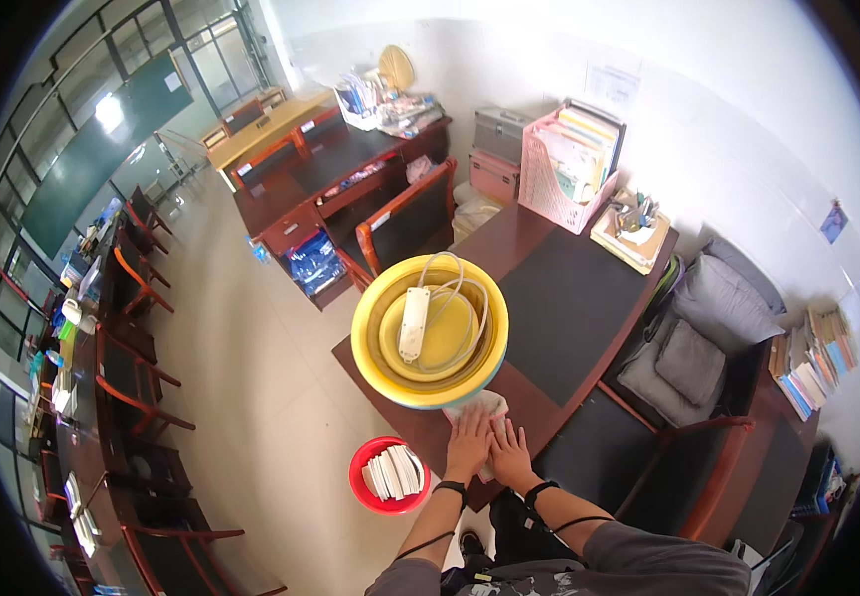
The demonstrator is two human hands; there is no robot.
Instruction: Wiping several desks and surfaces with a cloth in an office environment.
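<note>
My left hand [468, 445] lies flat on a pale cloth [483, 403] with pink edging, near the desk's front corner. Beside it my right hand [510, 454] also rests flat on the cloth, its fingers spread; the two hands touch or nearly touch. The cloth is on the dark red-brown wooden desk [430, 417], partly hidden under my hands. Just beyond the hands stand nested yellow plastic basins [367, 357], reaching over the desk's left edge. Inside the inner basin lies a white power strip [415, 322] with its cord [486, 313] looped around.
A red bucket [355, 488] of books stands on the floor left of my hands. Farther back on the desk are a pink file holder [549, 190] and a stack of papers [627, 242]. Armchairs [687, 462] with grey cushions [724, 298] line the right side.
</note>
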